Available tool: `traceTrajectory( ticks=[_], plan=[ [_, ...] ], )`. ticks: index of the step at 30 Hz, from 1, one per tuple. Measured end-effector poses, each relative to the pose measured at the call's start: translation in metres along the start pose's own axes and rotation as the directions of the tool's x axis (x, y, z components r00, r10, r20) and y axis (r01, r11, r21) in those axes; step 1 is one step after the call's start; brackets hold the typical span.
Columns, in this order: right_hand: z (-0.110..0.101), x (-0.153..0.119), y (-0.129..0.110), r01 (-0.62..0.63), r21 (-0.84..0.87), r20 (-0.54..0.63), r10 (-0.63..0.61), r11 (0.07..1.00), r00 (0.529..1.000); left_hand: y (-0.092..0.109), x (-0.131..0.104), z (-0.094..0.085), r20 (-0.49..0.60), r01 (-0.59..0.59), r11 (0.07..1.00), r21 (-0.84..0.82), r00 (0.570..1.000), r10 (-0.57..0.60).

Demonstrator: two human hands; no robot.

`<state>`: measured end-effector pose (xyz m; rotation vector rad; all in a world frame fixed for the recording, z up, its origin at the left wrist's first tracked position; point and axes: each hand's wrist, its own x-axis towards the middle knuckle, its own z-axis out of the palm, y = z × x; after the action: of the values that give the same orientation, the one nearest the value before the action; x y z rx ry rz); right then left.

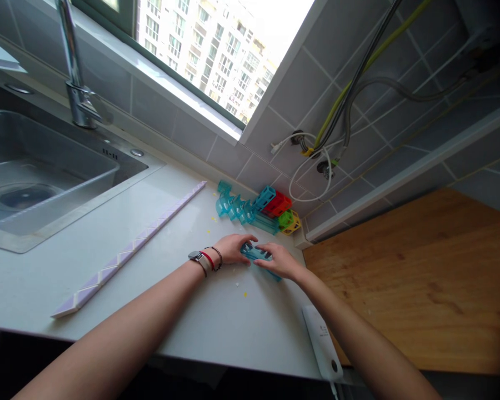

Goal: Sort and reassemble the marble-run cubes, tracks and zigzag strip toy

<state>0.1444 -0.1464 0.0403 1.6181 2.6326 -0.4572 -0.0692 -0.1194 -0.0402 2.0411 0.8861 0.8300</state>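
My left hand [232, 249] and right hand [282, 261] pinched a translucent blue plastic piece [255, 253]. White countertop [233, 328] opened between it and the front edge [225, 363]; tiled wall [256, 171] rose behind it.

Glaring daylight from the window [216, 50], dim right edge.

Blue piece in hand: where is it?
Head view, just right of centre: the blue piece is between the left hand and right hand, in front of the red piece.

Two hands [232, 249] [278, 261]; one faucet [80, 103], wristwatch [195, 255], lilac strip [129, 250].
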Motion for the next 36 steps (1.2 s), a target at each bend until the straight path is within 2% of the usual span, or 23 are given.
traceTrajectory(
  ticks=[2, 4, 6, 7, 8, 10, 12, 14, 16, 18, 24, 27, 32, 36],
  plan=[
    [-0.005, -0.001, -0.002, 0.002, 0.014, -0.035, -0.001, 1.0, 0.999, -0.001, 0.0, -0.001, -0.05, -0.033, 0.996, -0.084, 0.998, 0.028],
    [-0.01, -0.004, -0.002, -0.012, 0.055, -0.098, 0.018, 0.998, 0.995, -0.002, 0.001, -0.002, -0.084, -0.025, 0.983, -0.181, 0.996, 0.009],
    [-0.014, -0.007, -0.002, -0.071, 0.205, -0.159, 0.104, 0.976, 0.982, -0.001, 0.001, -0.004, -0.098, 0.019, 0.964, -0.264, 0.994, -0.046],
    [-0.015, -0.009, -0.003, -0.116, 0.342, -0.163, 0.181, 0.933, 0.97, -0.001, 0.001, -0.005, -0.105, 0.035, 0.955, -0.294, 0.992, -0.068],
    [-0.016, -0.012, -0.004, -0.164, 0.506, -0.134, 0.265, 0.847, 0.955, 0.0, 0.002, -0.006, -0.116, 0.039, 0.949, -0.314, 0.99, -0.079],
    [-0.014, -0.018, -0.008, -0.235, 0.798, 0.004, 0.385, 0.555, 0.923, 0.003, 0.002, -0.007, -0.165, 0.02, 0.944, -0.33, 0.983, -0.079],
    [-0.011, -0.026, -0.016, -0.257, 0.93, 0.135, 0.409, 0.261, 0.903, 0.008, 0.002, -0.007, -0.235, -0.019, 0.945, -0.327, 0.97, -0.061],
    [-0.008, -0.033, -0.026, -0.269, 0.96, 0.219, 0.39, 0.077, 0.894, 0.013, 0.002, -0.005, -0.308, -0.061, 0.947, -0.316, 0.951, -0.041],
    [-0.004, -0.04, -0.037, -0.285, 0.957, 0.281, 0.369, -0.042, 0.886, 0.017, 0.002, -0.003, -0.348, -0.082, 0.95, -0.3, 0.937, -0.03],
    [0.0, -0.045, -0.045, -0.294, 0.946, 0.325, 0.352, -0.14, 0.878, 0.02, 0.001, -0.001, -0.345, -0.075, 0.96, -0.271, 0.938, -0.024],
    [0.014, -0.048, -0.057, -0.24, 0.874, 0.376, 0.274, -0.423, 0.885, 0.021, 0.001, 0.001, -0.341, -0.051, 0.967, -0.25, 0.939, -0.039],
    [0.02, -0.046, -0.059, -0.225, 0.832, 0.376, 0.216, -0.507, 0.901, 0.02, 0.001, 0.002, -0.354, -0.055, 0.957, -0.286, 0.934, -0.052],
    [0.03, -0.043, -0.059, -0.214, 0.837, 0.326, 0.145, -0.504, 0.934, 0.02, 0.001, 0.004, -0.352, -0.039, 0.95, -0.308, 0.933, -0.076],
    [0.041, -0.041, -0.056, -0.198, 0.805, 0.333, 0.149, -0.559, 0.931, 0.022, -0.001, 0.006, -0.361, -0.027, 0.97, -0.241, 0.93, -0.064]
  ],
)
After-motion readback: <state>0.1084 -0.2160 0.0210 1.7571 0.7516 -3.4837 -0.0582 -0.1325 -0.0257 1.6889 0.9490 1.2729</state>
